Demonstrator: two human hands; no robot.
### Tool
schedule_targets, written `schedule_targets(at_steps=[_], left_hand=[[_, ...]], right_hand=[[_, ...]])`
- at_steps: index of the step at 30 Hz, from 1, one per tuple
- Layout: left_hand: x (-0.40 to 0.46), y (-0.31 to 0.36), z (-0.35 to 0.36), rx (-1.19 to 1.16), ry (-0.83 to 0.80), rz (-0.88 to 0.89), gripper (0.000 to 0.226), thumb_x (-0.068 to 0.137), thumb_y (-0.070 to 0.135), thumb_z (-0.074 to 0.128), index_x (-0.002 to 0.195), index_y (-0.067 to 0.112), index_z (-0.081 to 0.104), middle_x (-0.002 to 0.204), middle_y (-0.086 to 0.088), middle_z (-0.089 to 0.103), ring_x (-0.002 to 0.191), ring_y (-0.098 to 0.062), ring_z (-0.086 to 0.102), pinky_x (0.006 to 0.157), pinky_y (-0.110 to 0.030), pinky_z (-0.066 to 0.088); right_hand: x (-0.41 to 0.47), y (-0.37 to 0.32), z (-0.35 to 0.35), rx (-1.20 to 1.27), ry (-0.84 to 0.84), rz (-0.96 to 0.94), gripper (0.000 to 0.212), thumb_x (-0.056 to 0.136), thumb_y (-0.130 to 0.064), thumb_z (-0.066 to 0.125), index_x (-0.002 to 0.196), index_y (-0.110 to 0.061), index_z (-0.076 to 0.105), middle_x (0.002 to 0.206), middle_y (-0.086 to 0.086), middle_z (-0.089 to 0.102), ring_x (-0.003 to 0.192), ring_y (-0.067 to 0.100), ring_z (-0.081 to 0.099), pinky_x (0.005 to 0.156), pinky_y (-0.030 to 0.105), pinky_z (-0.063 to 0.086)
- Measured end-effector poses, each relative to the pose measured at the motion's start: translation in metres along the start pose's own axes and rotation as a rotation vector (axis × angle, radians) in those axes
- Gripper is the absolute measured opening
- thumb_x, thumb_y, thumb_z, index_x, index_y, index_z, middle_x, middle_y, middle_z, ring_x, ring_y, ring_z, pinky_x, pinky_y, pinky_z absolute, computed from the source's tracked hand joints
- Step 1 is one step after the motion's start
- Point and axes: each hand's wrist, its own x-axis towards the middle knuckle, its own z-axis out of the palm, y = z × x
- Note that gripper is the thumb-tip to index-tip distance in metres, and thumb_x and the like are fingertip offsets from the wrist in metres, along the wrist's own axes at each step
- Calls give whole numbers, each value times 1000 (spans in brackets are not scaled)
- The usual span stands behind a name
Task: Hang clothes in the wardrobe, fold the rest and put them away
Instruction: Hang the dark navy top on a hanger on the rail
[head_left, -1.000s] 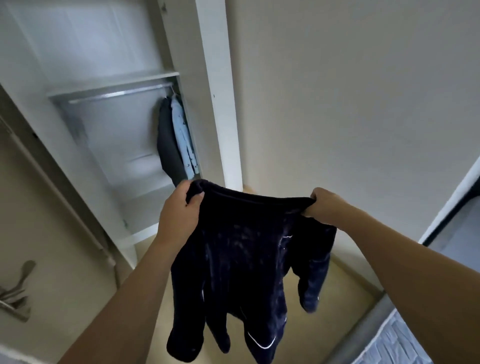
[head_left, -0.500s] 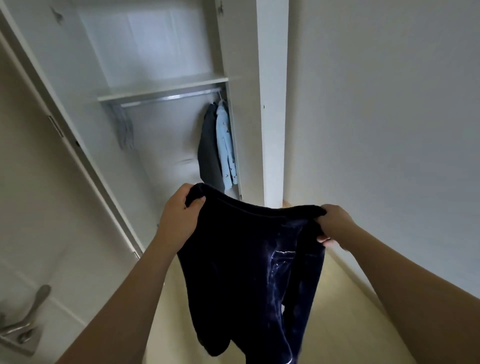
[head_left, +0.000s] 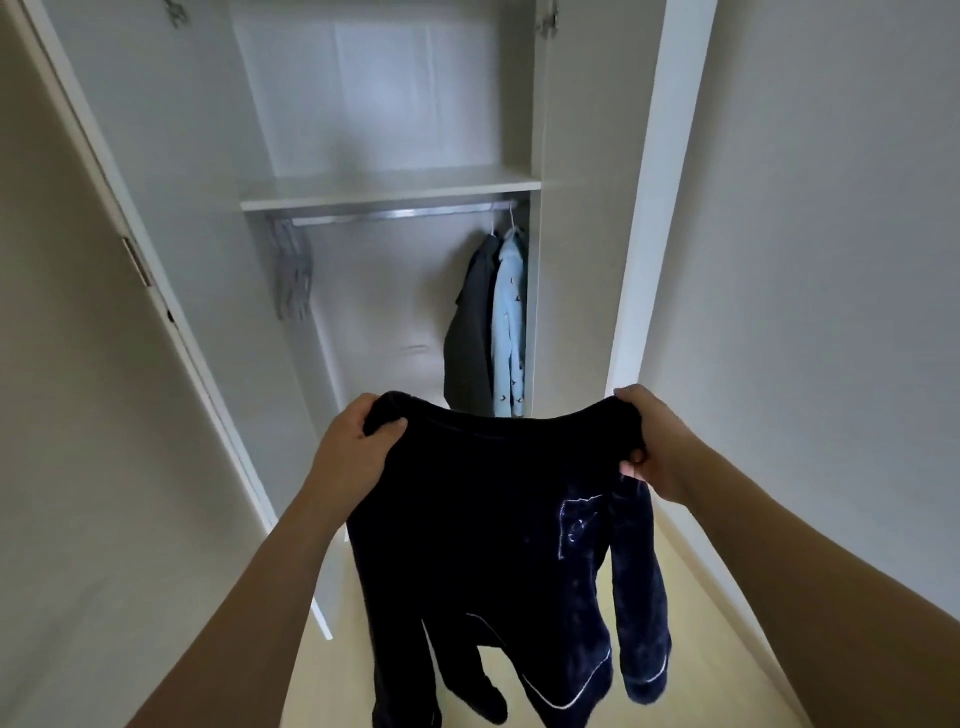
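Observation:
A dark navy velvety top (head_left: 493, 525) with thin white piping and a chest pocket hangs spread between my hands, in front of the open wardrobe (head_left: 395, 187). My left hand (head_left: 358, 447) grips its left shoulder and my right hand (head_left: 649, 441) grips its right shoulder. One sleeve dangles at the right. Inside the wardrobe, a metal rail (head_left: 400, 213) runs under a white shelf. At the rail's right end hang a dark grey garment (head_left: 470, 338) and a light blue patterned shirt (head_left: 511, 332).
Several bare grey hangers (head_left: 293, 275) bunch at the rail's left end. The wardrobe door (head_left: 119, 364) stands open at the left, and a white wall (head_left: 805, 260) closes in on the right. Pale wooden floor (head_left: 691, 623) shows below the top.
My view has swung from the wall to face the wardrobe straight on, and the wardrobe now looks closer. Both hands have kept hold of the navy top.

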Motion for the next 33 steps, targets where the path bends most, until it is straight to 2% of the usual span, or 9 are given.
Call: schedule_targets(at_steps=[4,6,11,17,19,23,26,30,33], left_hand=[[76,-22,-16,-15,-85,-132,5,90,20,63,95,23,63,93,-4,68,87,-24,67,79,-37,54],[110,-33,-21,-4,-176,-235,14,85,18,64,99,18,62,95,-9,67,88,-28,67,80,-39,53],[172,-61,-14,27,-314,-420,40,60,30,60,97,14,57,85,-7,62,76,-22,62,68,-32,47],[248,-106,-7,100,-331,-559,21,74,17,60,95,14,60,82,-3,60,74,-17,58,67,-26,43],[271,-112,-4,150,-331,-598,16,72,13,60,88,12,60,77,-3,57,71,-17,55,66,-25,40],[326,-120,-4,218,-257,-677,38,60,17,59,96,4,63,83,-7,59,77,-21,58,69,-28,43],[358,-132,-11,287,-236,-744,25,70,8,58,95,8,60,90,-7,61,81,-21,60,68,-28,49],[405,-151,-24,366,-298,-806,37,74,4,55,111,9,56,109,-10,60,97,-26,63,85,-35,57],[460,-168,-36,493,-374,-819,34,83,9,51,117,11,55,110,-4,56,95,-20,63,82,-28,56]], right_hand=[[71,-39,58,-109,17,-99,4,87,-19,55,85,-17,56,80,3,58,68,16,56,60,28,48],[103,-52,85,-139,-24,-159,8,85,-13,51,84,-17,58,83,5,61,75,18,59,70,32,49],[170,-74,144,-239,-106,-246,8,89,-13,51,86,-20,54,86,9,59,76,22,59,71,36,51],[262,-94,197,-315,-191,-266,11,92,-19,49,102,-16,54,95,10,60,81,21,59,75,36,55],[290,-106,209,-298,-217,-263,12,92,-19,49,103,-16,54,93,7,59,78,19,58,68,31,53],[340,-145,240,-283,-307,-301,6,93,-17,49,97,-14,53,82,2,55,69,13,54,62,26,49],[366,-162,271,-299,-400,-300,12,93,-17,49,104,-13,52,84,2,56,71,12,55,61,24,48],[403,-177,317,-296,-442,-318,11,92,-17,50,102,-12,52,87,4,56,72,12,55,63,26,47],[440,-190,356,-308,-467,-288,10,91,-17,51,100,-12,53,90,6,56,75,16,54,66,27,46]])
